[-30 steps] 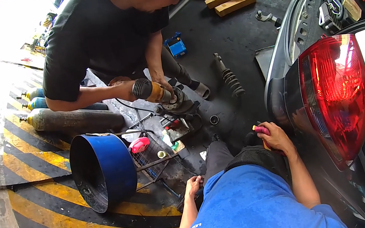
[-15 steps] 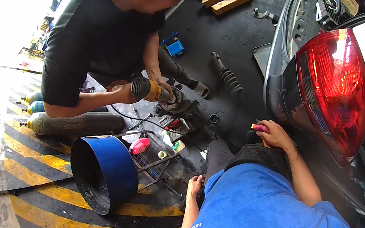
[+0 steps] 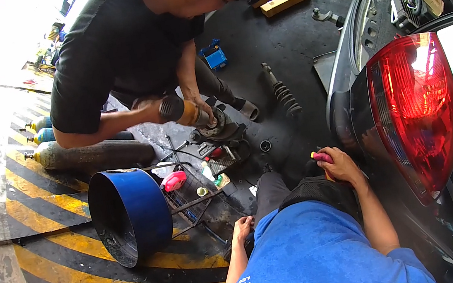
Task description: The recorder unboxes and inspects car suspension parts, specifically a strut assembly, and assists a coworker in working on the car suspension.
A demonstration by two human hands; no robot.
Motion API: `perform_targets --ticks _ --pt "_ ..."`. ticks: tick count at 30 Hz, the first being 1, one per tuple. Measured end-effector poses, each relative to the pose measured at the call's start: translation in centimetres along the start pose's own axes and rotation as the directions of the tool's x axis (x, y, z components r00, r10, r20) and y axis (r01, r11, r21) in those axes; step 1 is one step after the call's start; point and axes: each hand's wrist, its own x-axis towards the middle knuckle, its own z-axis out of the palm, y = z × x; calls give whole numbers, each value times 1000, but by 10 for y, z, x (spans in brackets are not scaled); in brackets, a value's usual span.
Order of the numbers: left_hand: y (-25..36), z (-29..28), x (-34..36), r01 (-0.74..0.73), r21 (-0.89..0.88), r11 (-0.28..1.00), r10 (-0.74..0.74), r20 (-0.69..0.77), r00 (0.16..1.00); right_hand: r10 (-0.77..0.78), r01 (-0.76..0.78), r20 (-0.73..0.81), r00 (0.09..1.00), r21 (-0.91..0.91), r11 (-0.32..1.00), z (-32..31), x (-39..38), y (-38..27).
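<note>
My right hand (image 3: 339, 163) is wrapped round a thing with a pink and yellow handle (image 3: 321, 156), held low beside the car's rear corner. The rest of it is hidden by my fingers. By my thigh, my left hand (image 3: 244, 229) is curled closed; its palm is hidden, so I cannot make out whether it holds anything. Across from me, a person in a black shirt bends over a yellow and black power tool (image 3: 183, 113). One of that person's hands (image 3: 196, 102) rests at the tool's head, against a round metal part (image 3: 221, 124). Their other forearm is blurred.
A blue drum (image 3: 145, 210) stands at left on striped floor, with gas cylinders (image 3: 95, 152) behind. A pink bottle (image 3: 174, 180) is on a wire rack. A coil-spring shock absorber (image 3: 283, 92), blue box (image 3: 215, 56) and long boxes (image 3: 287, 0) lie ahead. The car's red tail light (image 3: 417, 111) is right.
The other person's forearm and hand behind the power tool have shifted and blurred. The view has moved slightly. My two hands keep nearly the same places and grips.
</note>
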Motion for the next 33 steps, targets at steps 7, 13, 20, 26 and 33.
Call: perform_targets --ticks 7,13,20,26,33 --pt "2 3 -3 -7 -8 1000 6 -5 1000 -13 13 8 1000 -3 1000 0 0 1" --pt "2 1 -3 -8 46 999 8 -2 1000 -5 6 21 1000 -18 1000 1 0 -2" --pt "4 3 -2 2 34 999 -2 10 1000 -1 2 26 1000 -24 1000 0 1 -2" --pt "-2 4 1 -14 24 1000 14 1 1000 -23 23 24 999 -24 999 0 1 -2" --pt "7 6 -4 -26 70 997 27 -14 1000 4 -4 29 1000 -10 1000 2 0 -1"
